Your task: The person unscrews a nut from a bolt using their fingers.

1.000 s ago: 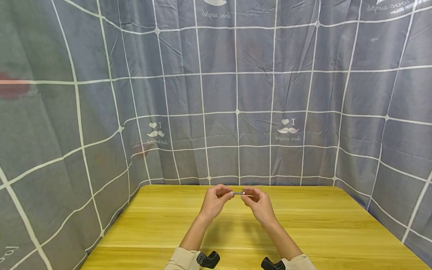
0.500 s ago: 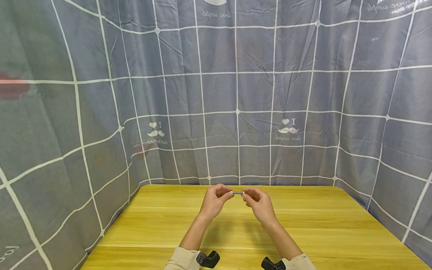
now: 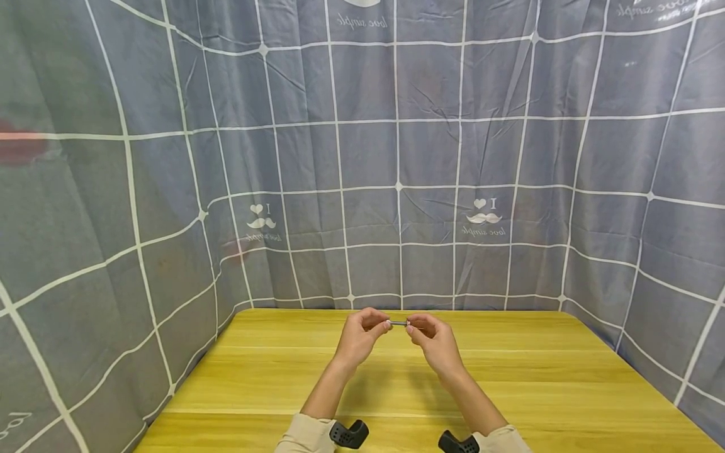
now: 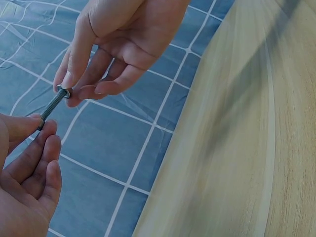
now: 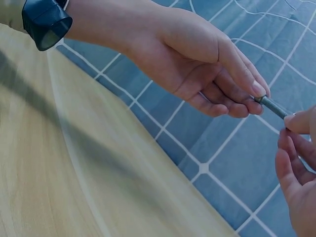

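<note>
A grey threaded bolt point(image 4: 53, 104) spans the gap between my two hands, held above the table. My left hand point(image 3: 357, 343) pinches its head end between thumb and fingers; part of the head point(image 5: 259, 98) shows there in the right wrist view. At the other end my right hand point(image 3: 440, 347) pinches a small metal nut point(image 4: 65, 92) with thumb and forefinger. The other fingers of both hands are loosely curled below the bolt. In the head view the bolt lies about level, and the fingertips hide both its ends.
A yellow wood-grain table point(image 3: 272, 390) lies beneath the hands. Grey curtains point(image 3: 368, 157) with white grid lines surround it at the back and sides. Black devices point(image 3: 349, 435) sit at both wrists.
The right fingertips have shifted slightly around the end of the bolt. My left hand and the bolt stay in nearly the same place.
</note>
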The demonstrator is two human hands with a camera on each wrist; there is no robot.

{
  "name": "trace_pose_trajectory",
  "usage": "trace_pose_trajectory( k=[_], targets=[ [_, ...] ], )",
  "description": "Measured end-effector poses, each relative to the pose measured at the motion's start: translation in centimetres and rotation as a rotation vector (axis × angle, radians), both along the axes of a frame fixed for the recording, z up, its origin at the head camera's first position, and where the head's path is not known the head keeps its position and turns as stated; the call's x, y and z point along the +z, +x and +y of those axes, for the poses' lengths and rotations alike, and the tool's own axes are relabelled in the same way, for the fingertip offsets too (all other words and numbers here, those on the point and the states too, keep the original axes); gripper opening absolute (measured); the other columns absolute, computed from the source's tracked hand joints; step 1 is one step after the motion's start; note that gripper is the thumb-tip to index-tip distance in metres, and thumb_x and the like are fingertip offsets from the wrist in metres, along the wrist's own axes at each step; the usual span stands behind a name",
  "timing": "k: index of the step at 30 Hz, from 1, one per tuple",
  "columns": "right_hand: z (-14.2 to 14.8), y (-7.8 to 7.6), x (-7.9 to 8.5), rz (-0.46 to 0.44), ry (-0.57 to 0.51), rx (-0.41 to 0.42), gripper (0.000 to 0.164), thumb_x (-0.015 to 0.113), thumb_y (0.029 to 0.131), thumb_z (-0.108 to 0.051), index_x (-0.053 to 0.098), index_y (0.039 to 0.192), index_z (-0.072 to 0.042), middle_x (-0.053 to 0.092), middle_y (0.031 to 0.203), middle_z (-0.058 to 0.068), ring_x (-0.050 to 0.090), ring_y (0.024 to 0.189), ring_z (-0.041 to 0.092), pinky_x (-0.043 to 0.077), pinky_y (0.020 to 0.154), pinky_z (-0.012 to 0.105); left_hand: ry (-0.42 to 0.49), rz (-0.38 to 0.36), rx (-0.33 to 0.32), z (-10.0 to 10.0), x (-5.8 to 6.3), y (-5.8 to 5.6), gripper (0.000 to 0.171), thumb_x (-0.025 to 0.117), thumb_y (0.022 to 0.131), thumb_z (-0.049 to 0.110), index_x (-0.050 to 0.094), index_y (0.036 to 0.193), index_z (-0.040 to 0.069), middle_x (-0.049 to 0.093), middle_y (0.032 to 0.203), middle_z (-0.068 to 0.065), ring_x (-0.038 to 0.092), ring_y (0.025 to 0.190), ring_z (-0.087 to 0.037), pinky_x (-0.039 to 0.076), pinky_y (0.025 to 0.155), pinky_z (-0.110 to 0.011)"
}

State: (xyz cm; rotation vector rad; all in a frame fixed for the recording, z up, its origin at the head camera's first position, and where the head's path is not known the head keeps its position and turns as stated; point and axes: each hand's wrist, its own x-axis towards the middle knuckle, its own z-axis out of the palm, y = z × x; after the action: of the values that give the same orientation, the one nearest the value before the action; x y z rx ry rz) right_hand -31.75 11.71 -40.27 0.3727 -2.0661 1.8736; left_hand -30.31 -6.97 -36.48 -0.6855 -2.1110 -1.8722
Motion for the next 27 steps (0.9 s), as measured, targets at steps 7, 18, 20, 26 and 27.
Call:
trace_pose_trajectory(
  k=[7,18,20,26,27],
  targets=[
    [-0.11,-0.11,-0.01,-0.009,-0.038,0.012,0.027,0.067,0.103,-0.012,0.067,0.123,0.007,0.071,0.107,0.015,0.069,0.095,0.024,0.058,0.085,0.032,-0.008,-0.003,0.000,0.01,0.00,0.00,0.009,0.065,0.100,-0.002,0.071,0.106,-0.005,0.073,0.104,-0.025,0.070,0.100,-0.035,0.054,0.091,-0.051],
    [0.02,0.02,0.12,-0.012,-0.033,0.033,0.025,0.068,0.100,-0.006,0.068,0.124,0.002,0.067,0.121,0.016,0.068,0.109,0.030,0.055,0.093,0.035,-0.007,0.004,0.000,-0.05,-0.02,-0.07,0.010,0.065,0.100,-0.003,0.070,0.107,-0.008,0.073,0.104,-0.027,0.070,0.100,-0.036,0.054,0.091,-0.051],
    [-0.04,0.01,0.13,-0.011,-0.044,0.032,0.028,0.067,0.103,-0.011,0.066,0.126,0.004,0.066,0.122,0.018,0.069,0.106,0.031,0.056,0.092,0.035,-0.013,0.005,0.002,-0.02,-0.02,-0.09,0.010,0.065,0.100,-0.002,0.070,0.107,-0.008,0.073,0.104,-0.026,0.070,0.099,-0.035,0.054,0.091,-0.050],
    [-0.02,-0.04,0.07,-0.021,-0.041,-0.003,0.020,0.064,0.104,-0.009,0.068,0.115,0.008,0.069,0.102,0.015,0.069,0.096,0.027,0.057,0.086,0.030,-0.009,-0.001,-0.001,0.04,-0.07,-0.04,0.009,0.065,0.100,-0.003,0.071,0.106,-0.006,0.073,0.103,-0.025,0.070,0.100,-0.039,0.054,0.091,-0.050],
    [0.02,-0.02,0.06,-0.022,-0.038,-0.001,0.018,0.064,0.103,-0.006,0.069,0.114,0.007,0.069,0.102,0.014,0.069,0.098,0.029,0.057,0.087,0.030,-0.008,-0.001,-0.002,0.02,-0.06,-0.01,0.009,0.065,0.100,-0.003,0.071,0.106,-0.006,0.073,0.103,-0.026,0.070,0.100,-0.039,0.054,0.091,-0.050]
  ],
)
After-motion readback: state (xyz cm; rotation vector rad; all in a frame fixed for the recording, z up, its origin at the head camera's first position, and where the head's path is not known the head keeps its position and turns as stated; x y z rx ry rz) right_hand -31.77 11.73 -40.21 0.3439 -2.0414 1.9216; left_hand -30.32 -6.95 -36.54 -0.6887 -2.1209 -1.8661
